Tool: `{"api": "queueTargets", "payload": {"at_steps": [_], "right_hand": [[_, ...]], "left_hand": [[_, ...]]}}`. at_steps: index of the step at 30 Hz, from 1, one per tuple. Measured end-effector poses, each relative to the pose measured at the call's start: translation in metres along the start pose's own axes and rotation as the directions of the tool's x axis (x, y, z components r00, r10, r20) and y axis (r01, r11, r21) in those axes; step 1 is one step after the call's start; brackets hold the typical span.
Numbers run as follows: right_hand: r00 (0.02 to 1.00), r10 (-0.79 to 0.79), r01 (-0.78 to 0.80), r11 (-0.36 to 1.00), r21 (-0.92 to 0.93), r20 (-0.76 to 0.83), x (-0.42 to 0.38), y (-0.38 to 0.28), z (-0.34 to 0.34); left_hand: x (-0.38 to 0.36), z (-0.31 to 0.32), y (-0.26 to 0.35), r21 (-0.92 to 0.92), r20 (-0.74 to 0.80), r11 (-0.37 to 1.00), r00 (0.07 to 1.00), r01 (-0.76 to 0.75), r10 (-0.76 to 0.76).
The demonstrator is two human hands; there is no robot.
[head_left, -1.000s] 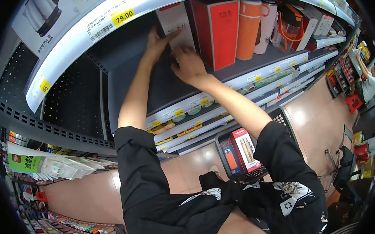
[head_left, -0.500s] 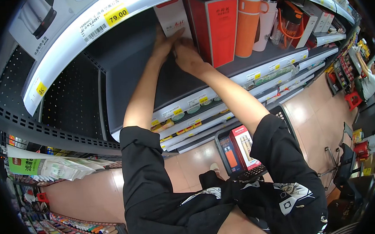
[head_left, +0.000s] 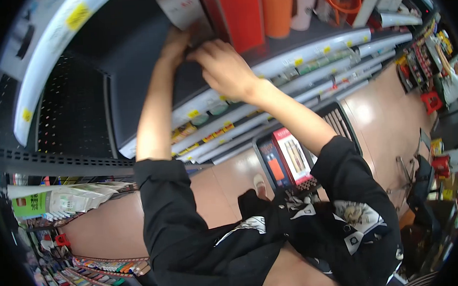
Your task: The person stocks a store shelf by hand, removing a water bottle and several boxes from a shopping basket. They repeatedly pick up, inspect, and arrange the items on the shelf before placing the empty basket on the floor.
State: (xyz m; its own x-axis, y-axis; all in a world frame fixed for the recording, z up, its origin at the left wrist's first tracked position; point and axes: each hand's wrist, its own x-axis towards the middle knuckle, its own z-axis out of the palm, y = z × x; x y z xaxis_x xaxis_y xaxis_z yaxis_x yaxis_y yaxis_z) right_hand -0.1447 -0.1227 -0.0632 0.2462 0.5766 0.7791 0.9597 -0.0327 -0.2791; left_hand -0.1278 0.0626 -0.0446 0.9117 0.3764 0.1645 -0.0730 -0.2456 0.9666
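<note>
On the dark shelf (head_left: 120, 99) a white box (head_left: 181, 10) with red print stands left of a red box (head_left: 240, 18). My left hand (head_left: 176, 43) is against the lower part of the white box; its fingers are blurred and partly hidden behind it. Just in front of the box, my right hand (head_left: 225, 68) has its fingers bent and apart, with nothing held in them. To the right of the red box stand an orange flask (head_left: 278, 11) and a pale flask (head_left: 302, 7).
A black basket (head_left: 350, 131) with a boxed flask set (head_left: 292, 158) is on the floor below the shelf. Packets (head_left: 81, 198) hang at the left. A person (head_left: 447, 82) is at the far right near a red stool (head_left: 431, 102).
The view has shifted, so the shelf appears higher and further left. My right hand has drawn back from the white box and its fingers have spread. My left hand remains at the box.
</note>
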Motion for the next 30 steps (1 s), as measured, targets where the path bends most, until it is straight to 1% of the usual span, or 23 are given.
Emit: {"api": "queueTargets", "payload": {"at_steps": [2,3,4,5,6,7,8,10,11,12,14,15,16,17,18,19,20,21,22,24,25,28,30], "right_hand": [[0.971,-0.221,0.228,0.971,0.074,-0.092,-0.062,-0.009,-0.035],[0.957,-0.252,0.261,0.964,0.05,-0.144,-0.104,-0.007,-0.044],[0.959,-0.233,0.237,0.971,0.008,-0.159,-0.146,-0.002,-0.053],[0.978,-0.121,0.123,0.992,0.001,-0.167,-0.195,0.011,-0.057],[0.986,0.096,-0.097,0.995,0.002,-0.137,-0.249,0.027,-0.056],[0.925,0.375,-0.373,0.927,0.036,-0.058,-0.293,0.039,-0.062],[0.824,0.567,-0.567,0.823,-0.028,-0.014,-0.339,0.053,-0.066],[0.563,0.826,-0.812,0.559,-0.169,0.026,-0.435,0.083,-0.065],[0.485,0.874,-0.854,0.476,-0.21,0.007,-0.466,0.094,-0.068],[0.409,0.912,-0.886,0.393,-0.247,-0.017,-0.49,0.104,-0.072],[0.348,0.937,-0.896,0.341,-0.284,0.028,-0.525,0.126,-0.076],[0.273,0.96,-0.902,0.279,-0.33,0.067,-0.548,0.136,-0.07],[0.136,0.978,-0.913,0.186,-0.362,0.161,-0.565,0.145,-0.065],[0.077,0.967,-0.894,0.174,-0.412,0.241,-0.584,0.152,-0.058],[0.015,0.949,-0.871,0.168,-0.461,0.316,-0.596,0.157,-0.052],[-0.086,0.926,-0.877,0.104,-0.469,0.367,-0.614,0.166,-0.044],[-0.175,0.894,-0.877,0.049,-0.477,0.413,-0.622,0.171,-0.034],[-0.149,0.856,-0.919,0.065,-0.389,0.495,-0.63,0.175,-0.029],[-0.158,0.851,-0.918,0.06,-0.391,0.502,-0.64,0.172,-0.023],[-0.015,0.93,-0.901,0.146,-0.408,0.368,-0.652,0.156,-0.002],[-0.08,0.925,-0.88,0.109,-0.463,0.371,-0.637,0.154,-0.003],[-0.133,0.891,-0.85,0.122,-0.512,0.434,-0.624,0.161,-0.01],[-0.194,0.872,-0.837,0.091,-0.539,0.449,-0.623,0.167,-0.013]], "left_hand": [[-0.041,0.008,0.015,0.316,-0.023,0.942,0.992,-0.112,0.125],[-0.06,0.016,0.013,0.384,-0.097,0.914,0.979,-0.129,0.179],[-0.08,0.027,0.009,0.455,-0.167,0.88,0.957,-0.14,0.238],[-0.11,0.05,0.009,0.548,-0.216,0.801,0.883,-0.243,0.416],[-0.14,0.075,0.01,0.645,-0.244,0.691,0.769,-0.326,0.591],[-0.162,0.098,-0.001,0.558,-0.249,0.74,0.775,-0.375,0.581],[-0.184,0.121,-0.02,0.466,-0.254,0.781,0.782,-0.417,0.569],[-0.228,0.173,-0.07,0.363,-0.157,0.905,0.943,-0.22,0.292],[-0.242,0.205,-0.083,0.34,-0.071,0.938,0.992,-0.071,0.101],[-0.255,0.24,-0.107,0.11,-0.032,0.981,0.988,0.157,-0.154],[-0.279,0.295,-0.152,0.262,0.122,0.952,0.973,0.159,-0.196],[-0.289,0.321,-0.161,0.256,0.184,0.962,0.972,0.098,-0.148],[-0.295,0.344,-0.169,0.244,0.245,0.969,0.965,0.034,-0.096],[-0.3,0.362,-0.176,0.293,0.326,0.955,0.944,-0.052,-0.049],[-0.301,0.379,-0.181,0.332,0.406,0.933,0.914,-0.142,-0.006],[-0.3,0.407,-0.19,0.437,0.517,0.857,0.856,-0.275,0.011],[-0.299,0.419,-0.197,0.468,0.546,0.822,0.837,-0.324,0.019],[-0.298,0.43,-0.205,0.503,0.561,0.793,0.828,-0.343,0.002],[-0.298,0.44,-0.213,0.536,0.575,0.762,0.818,-0.364,-0.014],[-0.296,0.454,-0.217,0.593,0.569,0.718,0.821,-0.364,-0.054],[-0.296,0.459,-0.219,0.643,0.563,0.668,0.823,-0.374,-0.081],[-0.306,0.464,-0.235,0.7,0.559,0.622,0.811,-0.35,-0.171],[-0.308,0.461,-0.237,0.708,0.566,0.618,0.798,-0.34,-0.209]]}}
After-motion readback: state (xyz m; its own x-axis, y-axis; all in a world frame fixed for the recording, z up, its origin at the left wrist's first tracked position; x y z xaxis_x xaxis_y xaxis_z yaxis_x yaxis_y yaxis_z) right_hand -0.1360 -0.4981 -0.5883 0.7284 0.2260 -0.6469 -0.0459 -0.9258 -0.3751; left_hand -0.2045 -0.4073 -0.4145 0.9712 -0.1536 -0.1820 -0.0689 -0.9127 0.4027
